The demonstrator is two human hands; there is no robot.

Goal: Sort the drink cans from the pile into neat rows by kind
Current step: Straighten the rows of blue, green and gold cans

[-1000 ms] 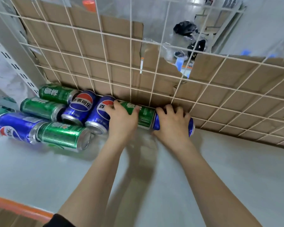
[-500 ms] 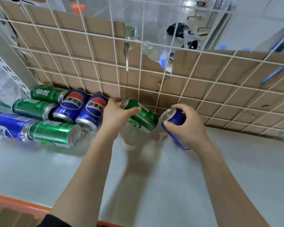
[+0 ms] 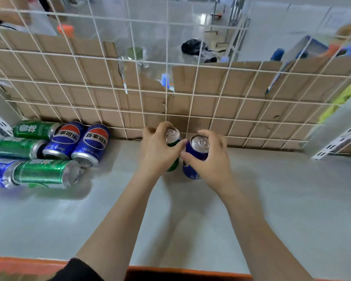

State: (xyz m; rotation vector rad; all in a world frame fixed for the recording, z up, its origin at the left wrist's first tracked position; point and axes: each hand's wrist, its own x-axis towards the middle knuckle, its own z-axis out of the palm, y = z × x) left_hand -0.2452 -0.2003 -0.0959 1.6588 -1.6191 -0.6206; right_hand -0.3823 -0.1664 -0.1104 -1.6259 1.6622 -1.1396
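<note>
Both cans have swung from lying down to nearly upright. My right hand (image 3: 209, 161) grips the blue aluminium cola can (image 3: 190, 173) and my left hand (image 3: 158, 151) grips the green aluminium can (image 3: 173, 166). They stand side by side mid-way along the grey shelf (image 3: 272, 199), long axes vertical, pull-tabs up. I'd seat each base flat, then part them into separate rows. The pile of lying cans (image 3: 49, 151) waits further left.

On the shelf (image 3: 272, 199) before us, left can (image 3: 172, 136) and right can (image 3: 199, 146) upright side by side in our left hand (image 3: 158, 154) and right hand (image 3: 211, 165), wire grid (image 3: 166, 92) just behind, cardboard (image 3: 211, 102) behind that, pile of lying cans (image 3: 49, 155) at left
</note>
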